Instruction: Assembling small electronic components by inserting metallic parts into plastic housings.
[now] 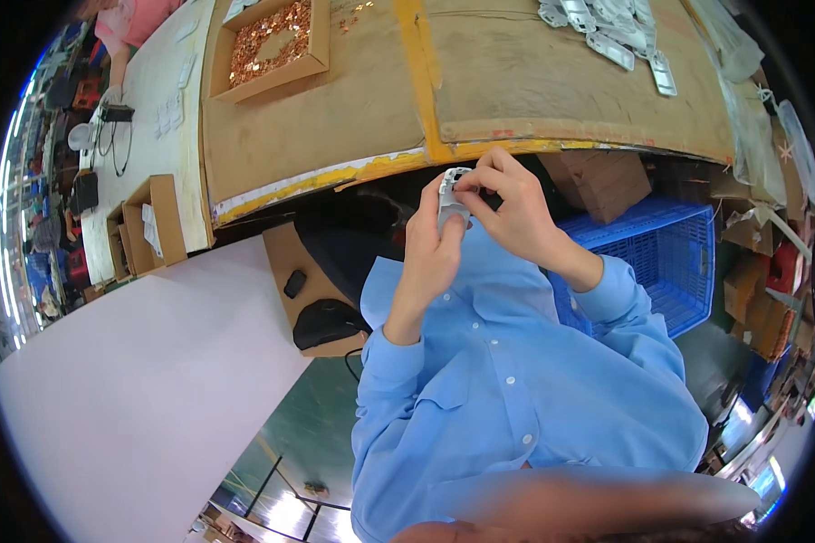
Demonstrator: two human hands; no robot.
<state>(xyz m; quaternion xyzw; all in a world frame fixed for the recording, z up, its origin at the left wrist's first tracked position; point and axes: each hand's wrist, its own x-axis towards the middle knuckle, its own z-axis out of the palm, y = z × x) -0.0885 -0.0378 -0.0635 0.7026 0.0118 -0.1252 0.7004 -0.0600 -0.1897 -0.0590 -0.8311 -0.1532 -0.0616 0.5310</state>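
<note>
While left hand (433, 251) grips pale plastic casing (449, 214) at upper centre of frame, thumb across its lower face, fingers curled along left edge, right hand (519, 206) meets it from right, thumb and index nearly pinched at its upper end. Casing's long axis runs roughly up-down in frame, between both hands, touching both. Cannot tell whether right fingertips hold small part. Table edge (507, 147) just beyond.

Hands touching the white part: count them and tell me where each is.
2: the left hand holds the white part at its left side; the right hand has its fingertips at the upper right.
</note>
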